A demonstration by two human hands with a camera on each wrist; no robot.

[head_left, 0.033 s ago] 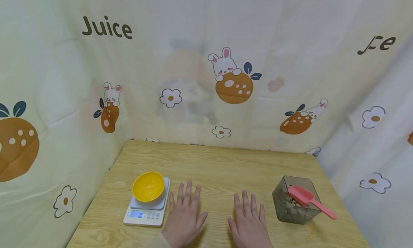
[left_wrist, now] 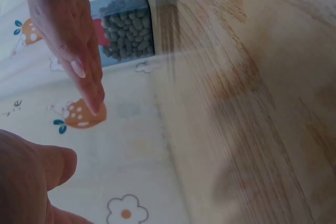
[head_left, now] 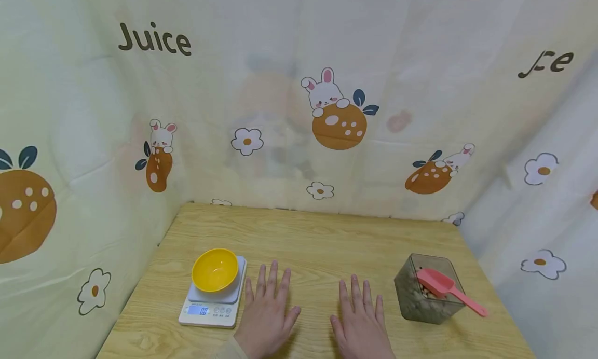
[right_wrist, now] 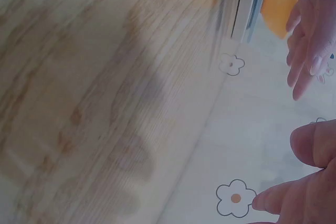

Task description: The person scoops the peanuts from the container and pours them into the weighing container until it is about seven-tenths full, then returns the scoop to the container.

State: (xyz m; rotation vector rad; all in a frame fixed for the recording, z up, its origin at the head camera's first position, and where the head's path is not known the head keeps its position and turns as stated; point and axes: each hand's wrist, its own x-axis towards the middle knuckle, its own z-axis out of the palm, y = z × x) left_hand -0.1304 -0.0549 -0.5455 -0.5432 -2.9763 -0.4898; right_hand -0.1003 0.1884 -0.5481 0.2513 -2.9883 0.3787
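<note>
- Watching from afar, I'm seeing the left hand [head_left: 266,317] hovering over the table [head_left: 317,239], fingers straight and spread, just beside a scale [head_left: 219,321].
- On that scale, a yellow bowl [head_left: 215,270] is sitting upright.
- My right hand [head_left: 362,325] is hovering likewise, fingers spread, nearest the see-through container [head_left: 415,303].
- Inside, bean-like pieces [left_wrist: 128,35] are lying beneath a pink scoop [head_left: 436,282], its handle jutting past the rim.
</note>
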